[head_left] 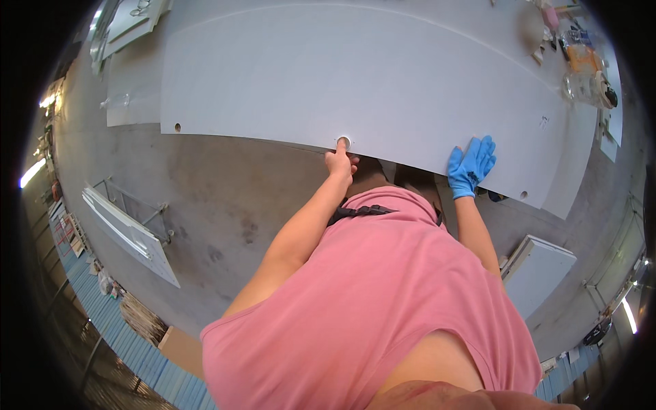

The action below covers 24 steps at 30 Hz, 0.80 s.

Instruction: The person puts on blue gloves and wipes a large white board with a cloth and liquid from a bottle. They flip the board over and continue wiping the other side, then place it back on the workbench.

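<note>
A large light-grey panel [383, 75] lies flat in front of me, its near edge close to my waist. My left hand [340, 162], bare, reaches that edge with one digit pressed against a small round white piece [346, 142], set at the panel's rim; the other fingers are curled just off the edge. In a blue glove, my right hand [471, 167] rests palm down on the panel near its right end, fingers stretched out. Round holes show near the panel's near left corner and near right corner.
Bottles, an orange packet [584, 60] and small items crowd the far right. Leaning boards [540, 270] stand low on the right. On the left floor, a metal rack [140, 212] holds white panels [130, 236]. More sheets [133, 27] lie at the far left.
</note>
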{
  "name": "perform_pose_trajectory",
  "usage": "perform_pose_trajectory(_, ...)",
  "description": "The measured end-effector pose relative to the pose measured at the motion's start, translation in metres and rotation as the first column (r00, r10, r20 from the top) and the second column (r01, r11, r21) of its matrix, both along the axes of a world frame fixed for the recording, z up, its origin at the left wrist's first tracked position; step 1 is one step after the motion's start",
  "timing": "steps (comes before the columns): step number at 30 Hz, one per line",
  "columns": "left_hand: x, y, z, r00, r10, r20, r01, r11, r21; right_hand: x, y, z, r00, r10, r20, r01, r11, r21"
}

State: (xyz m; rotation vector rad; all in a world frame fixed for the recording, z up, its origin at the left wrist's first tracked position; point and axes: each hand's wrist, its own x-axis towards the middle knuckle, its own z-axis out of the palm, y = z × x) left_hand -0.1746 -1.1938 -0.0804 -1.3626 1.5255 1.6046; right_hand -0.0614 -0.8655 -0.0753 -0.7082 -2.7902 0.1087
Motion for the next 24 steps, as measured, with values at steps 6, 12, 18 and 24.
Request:
perform_pose_trajectory(6,0.003,-0.012,-0.011,0.977,0.209,-0.032,-0.191,0.937,0.292,-0.003,-0.003,0.004,1.000,0.012,0.026,-0.012,1.000,-0.003)
perform_pose_trajectory(12,0.003,0.007,-0.021,0.986,0.118,-0.119,-0.117,0.993,0.017,0.002,0.001,0.006,0.999,-0.022,0.040,0.023,1.000,-0.014)
perform_pose_trajectory(18,0.009,-0.011,-0.035,0.969,0.210,-0.127,-0.210,0.978,0.013,-0.004,0.021,0.020,0.997,0.076,-0.003,-0.075,0.993,-0.095)
perform_pose_trajectory(24,0.001,-0.025,-0.030,0.993,0.109,-0.040,-0.109,0.994,0.004,-0.089,0.151,0.034,0.932,0.145,-0.331,-0.217,0.957,-0.190)
